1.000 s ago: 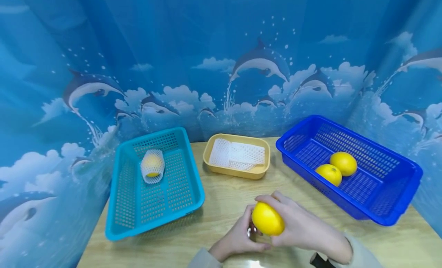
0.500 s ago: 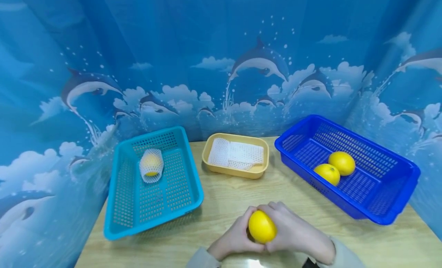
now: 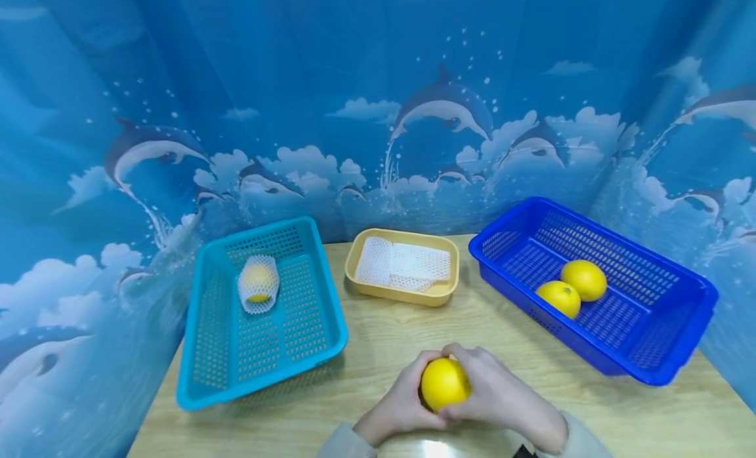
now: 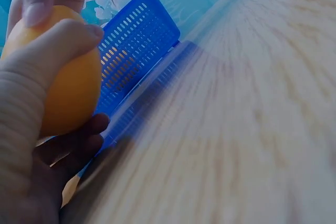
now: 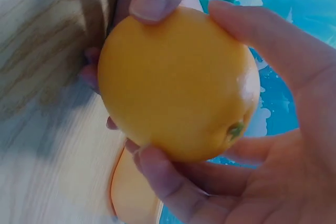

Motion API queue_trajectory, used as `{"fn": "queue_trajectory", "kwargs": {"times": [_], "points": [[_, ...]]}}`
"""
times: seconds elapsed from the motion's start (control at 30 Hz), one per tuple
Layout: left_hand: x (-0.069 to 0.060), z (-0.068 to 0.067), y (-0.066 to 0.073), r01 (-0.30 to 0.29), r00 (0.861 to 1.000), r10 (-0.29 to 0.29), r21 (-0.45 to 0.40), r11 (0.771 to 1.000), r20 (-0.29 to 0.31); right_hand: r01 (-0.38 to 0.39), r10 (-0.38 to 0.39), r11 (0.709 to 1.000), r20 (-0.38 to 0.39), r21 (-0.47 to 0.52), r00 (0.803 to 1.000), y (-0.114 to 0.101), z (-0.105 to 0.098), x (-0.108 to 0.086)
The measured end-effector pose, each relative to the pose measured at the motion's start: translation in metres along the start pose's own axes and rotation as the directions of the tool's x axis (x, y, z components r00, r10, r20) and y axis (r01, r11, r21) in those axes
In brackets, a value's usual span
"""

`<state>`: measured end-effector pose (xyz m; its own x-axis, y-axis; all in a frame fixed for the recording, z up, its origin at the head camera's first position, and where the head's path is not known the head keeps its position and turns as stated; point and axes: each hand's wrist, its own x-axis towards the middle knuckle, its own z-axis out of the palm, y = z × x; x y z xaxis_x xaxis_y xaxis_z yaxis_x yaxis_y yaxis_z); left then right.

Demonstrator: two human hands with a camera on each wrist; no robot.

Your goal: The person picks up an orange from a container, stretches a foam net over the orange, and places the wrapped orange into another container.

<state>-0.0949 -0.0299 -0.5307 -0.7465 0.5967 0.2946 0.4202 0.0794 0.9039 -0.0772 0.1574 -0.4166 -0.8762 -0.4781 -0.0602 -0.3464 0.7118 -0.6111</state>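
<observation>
A smooth yellow orange is held between both hands low over the front of the table. My left hand grips it from the left, with the thumb across its side in the left wrist view. On the other side my right hand holds it with curled fingers and thumb. In the right wrist view, a small green stem spot shows on the orange, and fingers of both hands touch its skin.
A teal basket at left holds one fruit in a white foam net. A beige tray with white foam nets stands at the back middle. The blue basket at right contains two oranges. A dolphin-print curtain hangs behind.
The orange and the right hand have moved slightly left and down, and the orange has turned. The left hand has closed in around it. The baskets and tray stay put.
</observation>
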Motion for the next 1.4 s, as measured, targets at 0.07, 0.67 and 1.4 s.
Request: {"fn": "queue_trajectory", "kwargs": {"times": [0.07,0.67,1.4], "points": [[0.0,0.0,0.001,-0.004,1.0,0.004,0.001,1.0,-0.016,-0.014,0.014,1.0,-0.014,0.004,1.0,0.0,0.003,0.001],[-0.002,-0.001,0.006,0.078,0.994,-0.096,-0.267,0.96,-0.054,-0.011,-0.028,0.848,0.066,0.529,0.997,0.025,0.018,-0.001],[-0.006,-0.002,-0.002,0.122,0.986,-0.134,-0.121,0.985,-0.099,0.091,-0.075,0.771,-0.052,0.63,0.996,0.056,0.054,0.004]]}}
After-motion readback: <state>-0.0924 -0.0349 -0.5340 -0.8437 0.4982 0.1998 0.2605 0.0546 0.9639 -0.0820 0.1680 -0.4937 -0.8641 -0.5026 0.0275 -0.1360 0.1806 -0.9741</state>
